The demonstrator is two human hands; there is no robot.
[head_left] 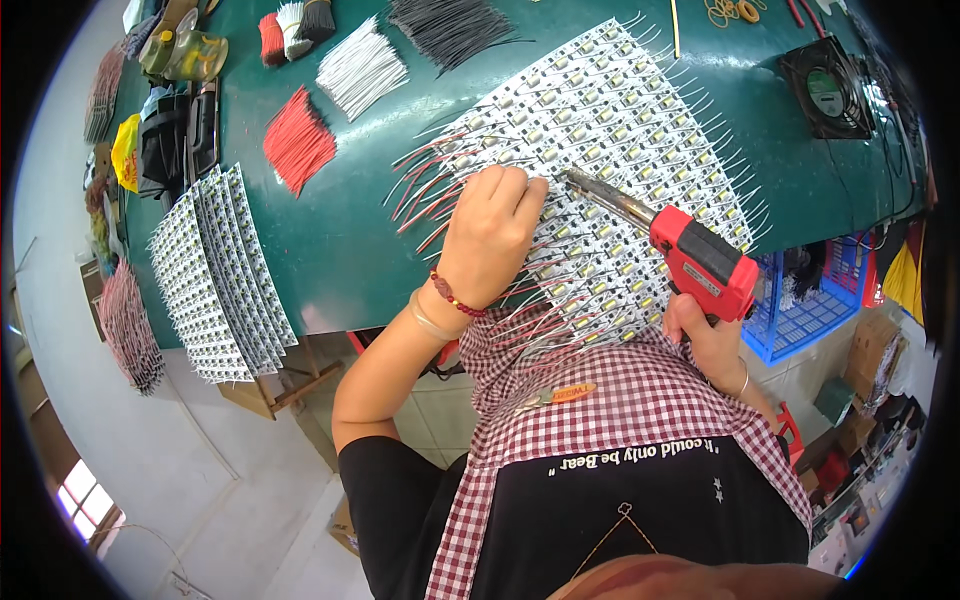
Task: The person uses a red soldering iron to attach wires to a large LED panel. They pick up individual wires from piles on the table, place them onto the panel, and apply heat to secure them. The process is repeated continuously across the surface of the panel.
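A large white circuit board panel (640, 130) lies in front of me, covered with rows of small components and with wires along its edges. Red, black and white wires (425, 195) stick out from its left side. My right hand (708, 345) grips a red and black soldering gun (705, 262), whose metal tip points left and rests at or just over the board. Close to that tip, my left hand (495, 230) is pinched over the board's left part. Its fingertips hide whatever they hold.
Piles of red wires (299, 140), white wires (362, 68) and black wires (450, 30) lie on the green table (330, 240). Stacked circuit panels (215, 280) overhang its left edge. A black fan (825, 88) stands at right, above a blue crate (800, 320).
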